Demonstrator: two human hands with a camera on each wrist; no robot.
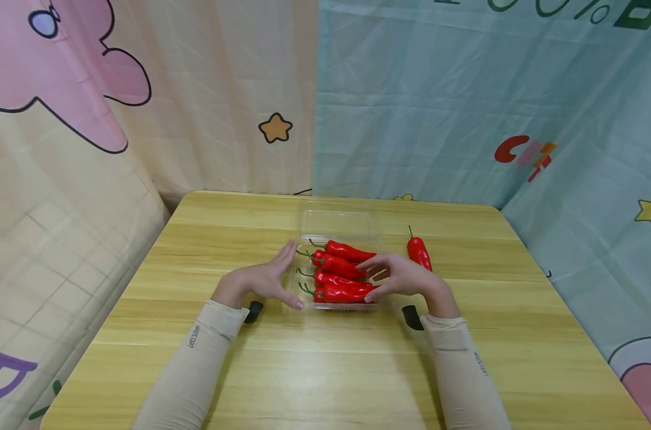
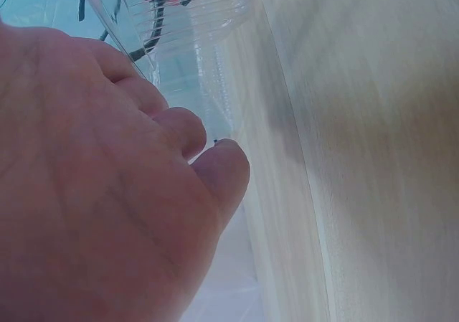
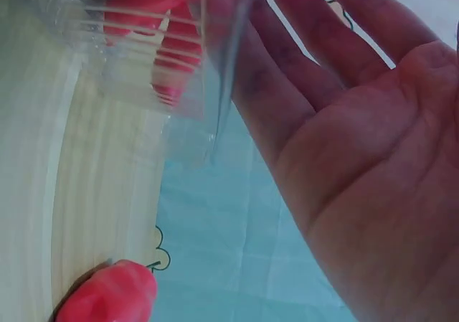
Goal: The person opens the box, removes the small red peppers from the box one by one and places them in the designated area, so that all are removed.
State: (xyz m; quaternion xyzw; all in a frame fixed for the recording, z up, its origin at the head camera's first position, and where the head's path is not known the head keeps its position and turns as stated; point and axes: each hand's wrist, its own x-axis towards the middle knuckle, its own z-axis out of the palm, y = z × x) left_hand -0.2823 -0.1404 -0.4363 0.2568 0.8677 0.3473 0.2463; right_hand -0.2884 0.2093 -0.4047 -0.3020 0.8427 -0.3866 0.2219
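Several red chili peppers [image 1: 340,294] with green stems lie side by side in a clear plastic box [image 1: 336,307], stems toward the left. My left hand [image 1: 261,280] is at the box's left side, thumb and fingers spread apart, the thumb near the front corner. In the left wrist view the fingers [image 2: 183,128] are close to the clear wall, below the stems. My right hand [image 1: 403,278] reaches over the box's right side, fingertips overlapping the pepper tips. From the right wrist, its extended fingers [image 3: 294,42] appear beside the box wall, palm toward the camera.
The box's clear lid [image 1: 336,225] lies folded back behind it. One more red chili pepper [image 1: 419,252] lies on the wooden table [image 1: 325,370], right of the box and behind the right hand. Printed curtains [image 1: 411,107] hang behind the table and along its sides.
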